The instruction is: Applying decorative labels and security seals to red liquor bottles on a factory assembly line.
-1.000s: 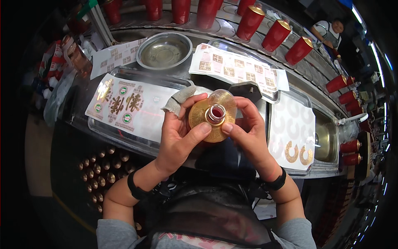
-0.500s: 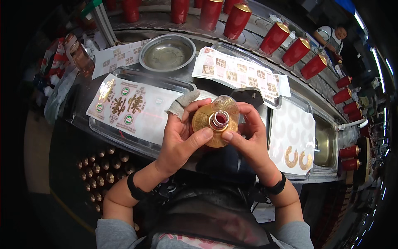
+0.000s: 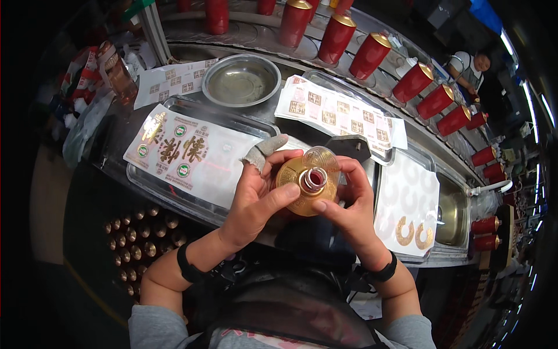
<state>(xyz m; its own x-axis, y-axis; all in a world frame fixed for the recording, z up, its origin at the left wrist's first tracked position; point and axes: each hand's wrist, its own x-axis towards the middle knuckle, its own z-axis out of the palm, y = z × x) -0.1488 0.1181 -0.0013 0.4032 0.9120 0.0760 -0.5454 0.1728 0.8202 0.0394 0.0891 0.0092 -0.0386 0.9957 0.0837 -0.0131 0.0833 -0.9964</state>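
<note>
Clamping the left hand (image 3: 247,203) and right hand (image 3: 357,206) around a gold-topped bottle (image 3: 289,174), holding it neck-up near the tabletop (image 3: 119,131), resting both thumbs on its gold shoulder, between a character-printed sheet (image 3: 174,148) and a horseshoe-sticker sheet (image 3: 407,189).

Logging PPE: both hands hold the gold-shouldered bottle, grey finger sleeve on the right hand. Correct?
No: the head view shows the grey finger sleeve on the left hand, not the right hand. Both do hold the gold-shouldered bottle.
</note>
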